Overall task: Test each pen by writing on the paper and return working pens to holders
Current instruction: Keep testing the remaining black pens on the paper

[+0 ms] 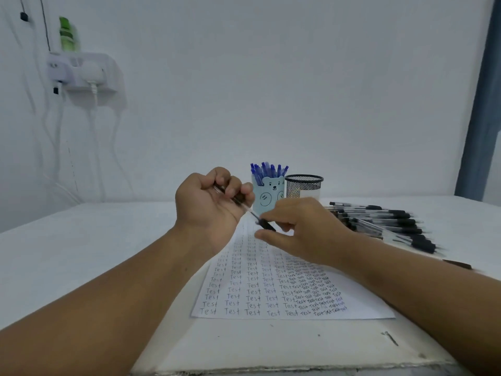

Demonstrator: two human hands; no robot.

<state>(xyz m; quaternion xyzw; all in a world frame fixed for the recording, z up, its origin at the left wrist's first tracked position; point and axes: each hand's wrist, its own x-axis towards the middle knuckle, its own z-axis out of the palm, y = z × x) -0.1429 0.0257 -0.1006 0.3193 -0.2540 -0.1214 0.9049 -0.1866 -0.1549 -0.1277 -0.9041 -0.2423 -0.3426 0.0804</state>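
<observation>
The person held one black pen (238, 202) in the air above the far end of the paper (273, 291), between both hands. The left hand (210, 202) was turned palm up, and its fingers were curled around the upper part of the barrel. The right hand (301, 230) pinched the dark cap end (267, 224) between thumb and fingertips; it looked as if the cap was being pulled off or pushed on, but I could not tell which.

Such a pen seemed very light and stiff, with a smooth clear plastic barrel that could slip in the fingers. I judged the dark grip part near the tip to be the best place to hold it for writing, and the cap to need only a small straight pull.

The paper lay flat near the front edge of the table (81, 253), almost full of the word "Test". At the back edge stood a light blue bear holder (268, 195) full of blue pens (268, 169), and just beside it a black mesh holder (303, 185) in which I saw no pens. A pile of black pens (385, 221) lay toward the right edge.
</observation>
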